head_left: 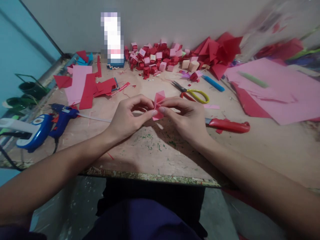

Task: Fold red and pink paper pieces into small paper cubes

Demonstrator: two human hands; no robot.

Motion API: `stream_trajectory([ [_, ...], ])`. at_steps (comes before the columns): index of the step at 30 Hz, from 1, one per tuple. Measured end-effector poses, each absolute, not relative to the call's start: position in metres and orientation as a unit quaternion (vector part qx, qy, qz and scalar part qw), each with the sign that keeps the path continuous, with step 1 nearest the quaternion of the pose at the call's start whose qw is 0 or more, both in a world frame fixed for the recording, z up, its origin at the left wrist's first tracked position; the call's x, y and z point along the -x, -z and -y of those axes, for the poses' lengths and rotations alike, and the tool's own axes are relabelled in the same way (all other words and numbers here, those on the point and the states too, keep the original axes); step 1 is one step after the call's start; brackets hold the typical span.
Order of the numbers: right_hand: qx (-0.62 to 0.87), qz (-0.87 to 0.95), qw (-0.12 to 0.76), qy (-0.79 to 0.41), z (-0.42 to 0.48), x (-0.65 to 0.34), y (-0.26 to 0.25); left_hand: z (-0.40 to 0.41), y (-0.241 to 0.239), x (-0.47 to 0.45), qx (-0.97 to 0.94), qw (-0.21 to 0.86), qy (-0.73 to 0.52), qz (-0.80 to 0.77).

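Note:
A small folded pink paper piece [159,101] is held just above the wooden table [262,146], between both hands. My left hand [128,116] pinches its left side with thumb and fingertips. My right hand [186,118] pinches its right side, fingers curled together. Both hands meet at the middle of the table, in front of yellow-handled scissors [193,93].
A red-handled knife [228,125] lies right of my right hand. A blue glue gun [60,116] rests at the left edge. Red and pink paper sheets [275,93] lie on both sides. A heap of small red and pink paper cubes [155,60] sits by the back wall.

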State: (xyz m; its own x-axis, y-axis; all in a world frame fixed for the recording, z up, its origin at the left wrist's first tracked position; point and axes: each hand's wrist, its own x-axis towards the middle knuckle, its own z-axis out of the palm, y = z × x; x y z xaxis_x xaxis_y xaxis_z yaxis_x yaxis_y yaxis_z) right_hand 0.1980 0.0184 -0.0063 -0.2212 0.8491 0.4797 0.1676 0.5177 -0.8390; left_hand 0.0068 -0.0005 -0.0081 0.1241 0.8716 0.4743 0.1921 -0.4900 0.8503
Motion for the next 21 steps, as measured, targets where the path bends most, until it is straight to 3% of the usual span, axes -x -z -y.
stream_trajectory([
  [7,0.387,0.686,0.508,-0.349,-0.0171,-0.1968,0.0056,0.0014,0.0056,-0.0087,-0.672,0.324,-0.531,-0.403],
  [21,0.351,0.608,0.505,-0.502,-0.0132,-0.1952,0.0017,-0.005,0.0092,-0.006,-0.642,0.318,-0.554,-0.424],
])
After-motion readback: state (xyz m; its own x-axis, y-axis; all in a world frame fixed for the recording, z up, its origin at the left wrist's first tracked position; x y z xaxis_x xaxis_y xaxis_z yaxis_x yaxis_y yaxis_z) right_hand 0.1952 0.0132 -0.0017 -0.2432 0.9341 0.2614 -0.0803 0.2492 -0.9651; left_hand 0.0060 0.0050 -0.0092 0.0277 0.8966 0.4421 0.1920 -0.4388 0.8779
